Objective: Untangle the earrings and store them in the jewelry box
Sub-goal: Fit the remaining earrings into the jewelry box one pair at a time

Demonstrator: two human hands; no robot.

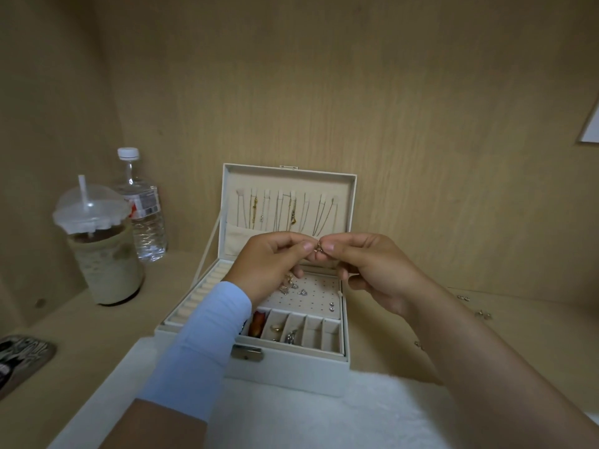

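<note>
Looks like they're somewhere mid-job: both the left hand (272,254) and right hand (366,264) are pinched shut on one small tangled earring cluster (319,247), held up over the open jewelry box (285,364). On the box's perforated earring pad (319,294) I count roughly two clumps by the left hand plus three studs at the right, though it's too small to be sure. At least four more loose earrings (483,314) wait on the shelf to the right.

no text can be read anywhere. the water bottle (142,205) at the left of the frame wears a red, white and silver label too blurred to make out, and the black-and-white printed object (19,361) at lower left is illegible.
</note>
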